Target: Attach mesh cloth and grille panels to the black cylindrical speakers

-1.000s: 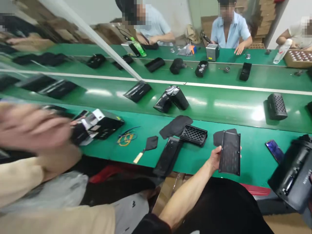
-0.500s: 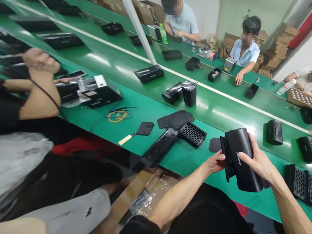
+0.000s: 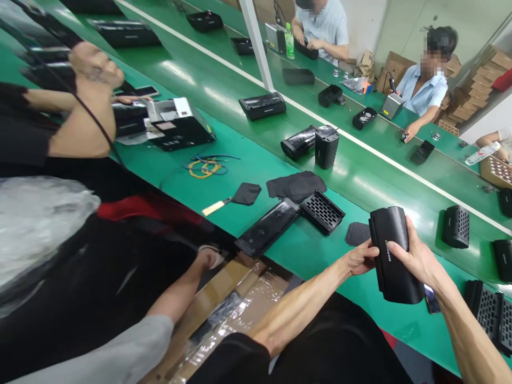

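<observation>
A black speaker housing point(image 3: 400, 277) with pale lettering on its curved face is held tilted above the near edge of the bench. My left hand point(image 3: 362, 257) grips its left side, thumb on the front edge. My right hand point(image 3: 418, 257) wraps round the right side, with the thumb beside the lettering. A narrow black panel edge point(image 3: 377, 256) lies close against the housing's left side; its perforations are hidden from here. Left of my hands, a perforated black grille point(image 3: 323, 212) rests beside a long glossy black panel point(image 3: 269, 226). Dark sheets point(image 3: 357, 233) lie just behind my left hand.
More black housings point(image 3: 456, 226) stand on the green belt point(image 3: 360, 176). Grilles point(image 3: 490, 309) lie at right, a phone point(image 3: 432, 298) under my right wrist. A wooden-handled tool point(image 3: 214, 207) and coiled cables point(image 3: 206, 166) lie leftward. A co-worker's arm point(image 3: 86, 117) is at left; other people sit opposite.
The perforated panel, which stood out from the housing's left side, now sits close against it. Both hands keep their hold. The view has shifted slightly, and the neighbouring co-worker's leg has moved.
</observation>
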Available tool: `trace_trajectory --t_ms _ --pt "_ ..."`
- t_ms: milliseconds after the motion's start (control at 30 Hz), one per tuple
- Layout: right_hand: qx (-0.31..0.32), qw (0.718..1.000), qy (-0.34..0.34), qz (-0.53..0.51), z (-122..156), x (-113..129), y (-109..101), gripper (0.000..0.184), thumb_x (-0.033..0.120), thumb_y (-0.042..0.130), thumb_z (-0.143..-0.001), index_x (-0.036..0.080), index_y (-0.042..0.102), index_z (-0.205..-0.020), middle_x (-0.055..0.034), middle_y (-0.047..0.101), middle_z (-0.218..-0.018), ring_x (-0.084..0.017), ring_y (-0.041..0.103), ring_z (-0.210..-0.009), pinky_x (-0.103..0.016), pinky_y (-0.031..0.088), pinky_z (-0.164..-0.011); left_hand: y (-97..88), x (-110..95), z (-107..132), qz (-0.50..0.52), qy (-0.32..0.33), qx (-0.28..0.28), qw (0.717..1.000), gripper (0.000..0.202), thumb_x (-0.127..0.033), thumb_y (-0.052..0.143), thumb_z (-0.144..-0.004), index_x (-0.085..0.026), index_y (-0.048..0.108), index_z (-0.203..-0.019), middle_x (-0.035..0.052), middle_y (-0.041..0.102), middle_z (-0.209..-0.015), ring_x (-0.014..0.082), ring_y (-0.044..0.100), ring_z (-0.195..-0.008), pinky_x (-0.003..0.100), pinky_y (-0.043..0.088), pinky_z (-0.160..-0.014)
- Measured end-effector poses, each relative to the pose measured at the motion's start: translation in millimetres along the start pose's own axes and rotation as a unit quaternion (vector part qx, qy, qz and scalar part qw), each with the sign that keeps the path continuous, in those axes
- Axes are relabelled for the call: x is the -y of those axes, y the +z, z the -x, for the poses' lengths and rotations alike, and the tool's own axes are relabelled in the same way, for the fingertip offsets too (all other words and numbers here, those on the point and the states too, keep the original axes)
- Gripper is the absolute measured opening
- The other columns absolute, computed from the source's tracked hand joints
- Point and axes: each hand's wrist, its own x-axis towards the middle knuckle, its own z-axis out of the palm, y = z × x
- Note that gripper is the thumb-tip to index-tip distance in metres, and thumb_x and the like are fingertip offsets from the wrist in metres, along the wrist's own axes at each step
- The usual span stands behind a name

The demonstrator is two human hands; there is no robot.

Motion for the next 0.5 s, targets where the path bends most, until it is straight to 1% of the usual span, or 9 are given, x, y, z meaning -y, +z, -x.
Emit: trace_trajectory --t_ms 67,167,233,300,333,400,467,500 --pt "0.008 1.000 0.005 0.006 0.4 -1.0 -0.8 0.108 0.076 0.057 -0.092 0.020 0.015 -0.175 -0.0178 0.078 -0.115 -0.038 0.077 -0.090 -0.045 0.054 -0.079 0.8 1.1 0.0 -0.015 -0.003 -0.003 1.000 0.085 -0.049 0.100 -0.063 -0.022 0.068 -0.137 0.0136 0.080 -0.117 0.0317 0.075 -0.108 0.040 0.052 -0.094" --pt "0.016 1.000 0.008 0.004 -2.4 -1.7 -1.2 0.110 0.077 0.059 -0.091 0.020 0.015 -0.174 -0.0186 0.077 -0.119 -0.039 0.077 -0.093 -0.047 0.055 -0.082 -0.7 3.2 -0.5 -0.042 -0.019 -0.016 0.999 0.084 -0.048 0.099 -0.066 -0.024 0.066 -0.140 0.0131 0.079 -0.118 0.0306 0.074 -0.109 0.039 0.052 -0.092" --pt "0.038 0.999 0.015 -0.016 -6.4 -1.9 -4.2 0.111 0.076 0.059 -0.091 0.019 0.013 -0.175 -0.0195 0.076 -0.123 -0.040 0.076 -0.099 -0.050 0.055 -0.087 -1.9 4.2 -1.0 -0.050 -0.029 -0.027 0.998 0.085 -0.047 0.099 -0.065 -0.023 0.066 -0.140 0.0135 0.078 -0.120 0.0301 0.073 -0.109 0.038 0.052 -0.091" --pt "0.061 0.997 0.019 -0.052 -8.0 -4.1 -9.4 0.113 0.077 0.060 -0.091 0.019 0.011 -0.175 -0.0215 0.071 -0.135 -0.042 0.073 -0.111 -0.054 0.053 -0.095 -1.1 3.4 -1.1 -0.048 -0.028 -0.040 0.998 0.086 -0.048 0.101 -0.063 -0.023 0.067 -0.138 0.0137 0.077 -0.123 0.0304 0.073 -0.110 0.038 0.052 -0.091" --pt "0.066 0.995 0.010 -0.079 -6.1 -6.8 -11.6 0.114 0.077 0.061 -0.090 0.020 0.011 -0.175 -0.0222 0.065 -0.145 -0.042 0.070 -0.120 -0.056 0.052 -0.101 0.6 1.9 -0.9 -0.045 -0.020 -0.048 0.998 0.087 -0.048 0.101 -0.062 -0.023 0.067 -0.137 0.0137 0.076 -0.124 0.0307 0.072 -0.111 0.038 0.052 -0.091" --pt "0.057 0.987 -0.027 -0.148 5.5 -15.1 -10.2 0.116 0.077 0.066 -0.087 0.024 0.011 -0.175 -0.0206 0.045 -0.165 -0.042 0.059 -0.137 -0.057 0.047 -0.110 6.5 -3.4 0.1 -0.042 0.010 -0.064 0.997 0.086 -0.046 0.101 -0.061 -0.023 0.067 -0.137 0.0134 0.075 -0.128 0.0318 0.071 -0.115 0.038 0.052 -0.093" --pt "0.010 0.975 -0.065 -0.214 26.0 -25.1 4.2 0.118 0.077 0.071 -0.084 0.029 0.010 -0.174 -0.0166 0.027 -0.176 -0.042 0.048 -0.148 -0.058 0.045 -0.115 14.3 -9.6 1.7 -0.047 0.052 -0.083 0.994 0.086 -0.040 0.102 -0.061 -0.024 0.066 -0.137 0.0127 0.074 -0.130 0.0332 0.068 -0.121 0.041 0.051 -0.099" --pt "-0.026 0.969 -0.073 -0.235 37.2 -29.5 16.6 0.121 0.076 0.074 -0.082 0.030 0.009 -0.174 -0.0157 0.021 -0.177 -0.042 0.043 -0.152 -0.060 0.043 -0.117 18.2 -12.0 2.3 -0.051 0.075 -0.096 0.991 0.085 -0.036 0.102 -0.061 -0.024 0.065 -0.137 0.0120 0.073 -0.131 0.0335 0.067 -0.124 0.043 0.050 -0.102"
